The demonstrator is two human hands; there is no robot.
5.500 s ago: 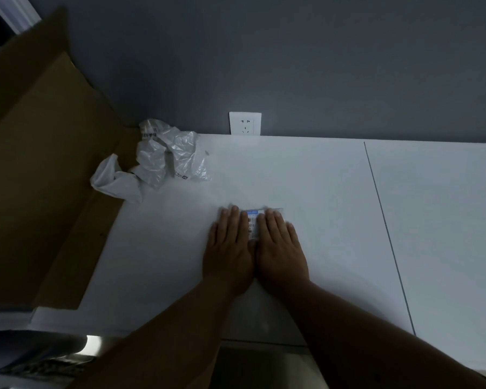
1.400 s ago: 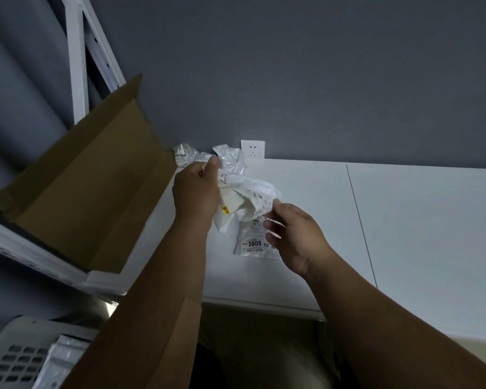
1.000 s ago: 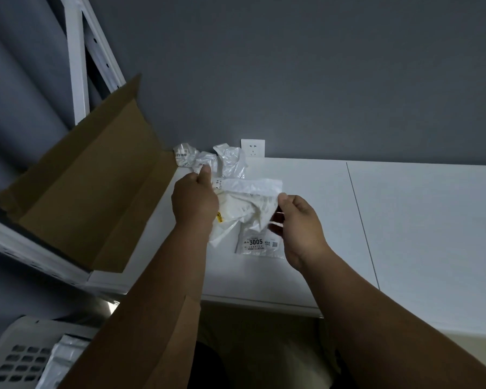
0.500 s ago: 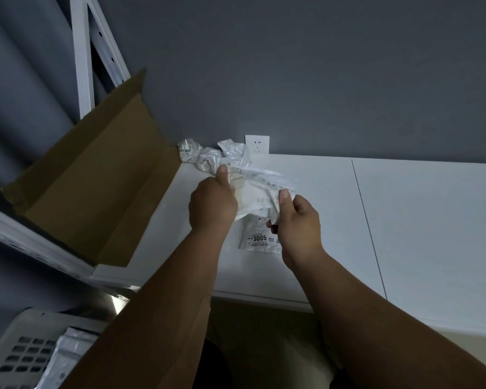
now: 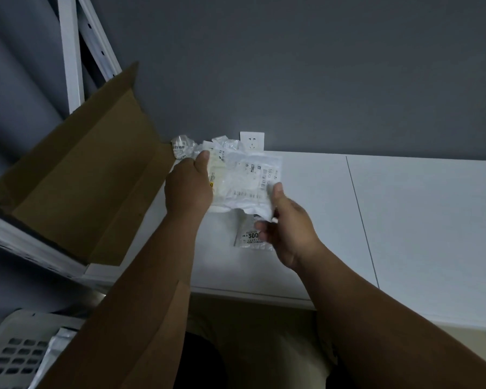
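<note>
Item 1: crumpled plastic bag (image 5: 244, 181), held in the air above the white surface (image 5: 404, 220). A flattened bag (image 5: 249, 237) lies at its 6 o'clock.
Left hand (image 5: 187, 189): grasping the bag's 9 o'clock edge, thumb on top.
Right hand (image 5: 285, 234): pinching the 4 o'clock corner.
Step, as judged: spreading the bag flat. Pull both edges apart evenly, lower it onto the surface, and press the air out.
Spare crumpled bags (image 5: 181, 147): 11 o'clock, beside the cardboard box (image 5: 82, 186).

The right hand (image 5: 285, 228) covers the 3 o'clock side of the flat packet (image 5: 249, 238), cutting its number off after "300", the bag (image 5: 247, 183) has print too blurred to read and hides the fingers of the left hand (image 5: 188, 189), and the basket (image 5: 9, 349) at 7 o'clock runs off the edge.
</note>
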